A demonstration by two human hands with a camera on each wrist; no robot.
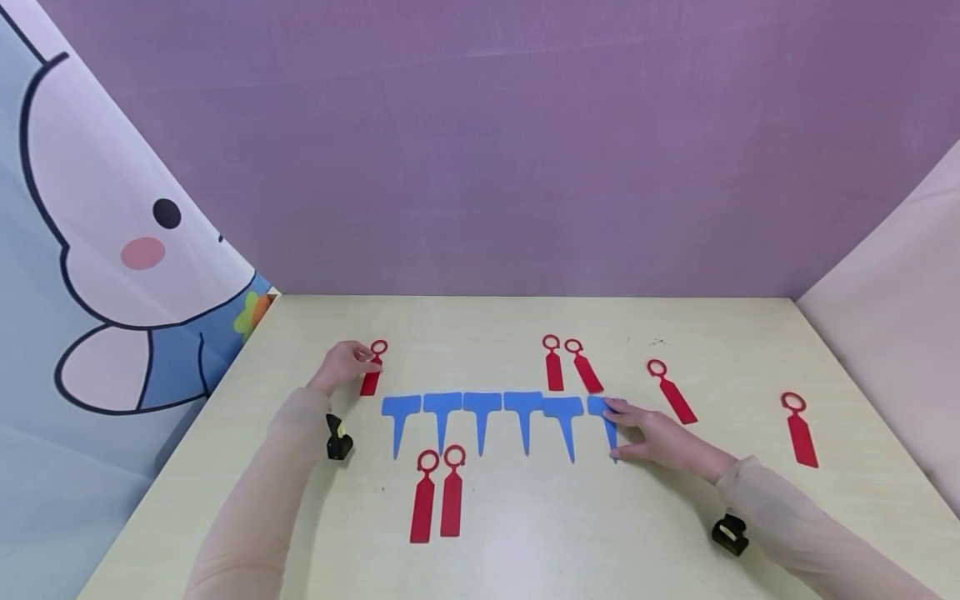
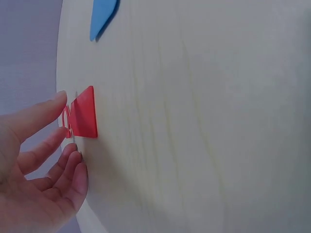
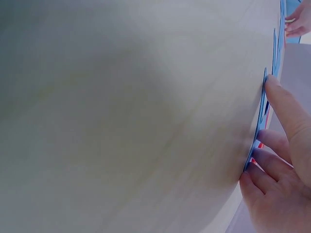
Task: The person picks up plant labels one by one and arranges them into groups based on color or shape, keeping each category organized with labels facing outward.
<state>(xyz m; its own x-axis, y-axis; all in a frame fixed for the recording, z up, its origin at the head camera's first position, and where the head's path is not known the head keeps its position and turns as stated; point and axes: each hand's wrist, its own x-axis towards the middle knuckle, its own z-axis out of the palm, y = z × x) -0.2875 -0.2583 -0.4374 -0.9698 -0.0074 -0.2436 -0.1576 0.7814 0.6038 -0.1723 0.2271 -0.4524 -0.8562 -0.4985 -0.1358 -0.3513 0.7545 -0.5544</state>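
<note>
Far left on the table, my left hand (image 1: 347, 365) pinches a red ring-topped tag (image 1: 370, 385) near its ring. In the left wrist view the thumb (image 2: 46, 112) and forefinger lie on either side of the ring, above the tag's flat red body (image 2: 85, 114). My right hand (image 1: 660, 437) spreads over the rightmost blue T-shaped plant label (image 1: 596, 405). Its thumb is by the pointed stem and its fingers are at the wide head. The right wrist view shows the fairly straight fingers (image 3: 265, 184) touching the blue label's edge (image 3: 260, 119).
Left of that label, several blue labels stand in a row, including one at the far end (image 1: 401, 406). Two red tags (image 1: 452, 504) lie in front of the row. Behind it are two more (image 1: 554, 371). Others lie near the right hand (image 1: 677, 402) and farther right (image 1: 802, 440).
</note>
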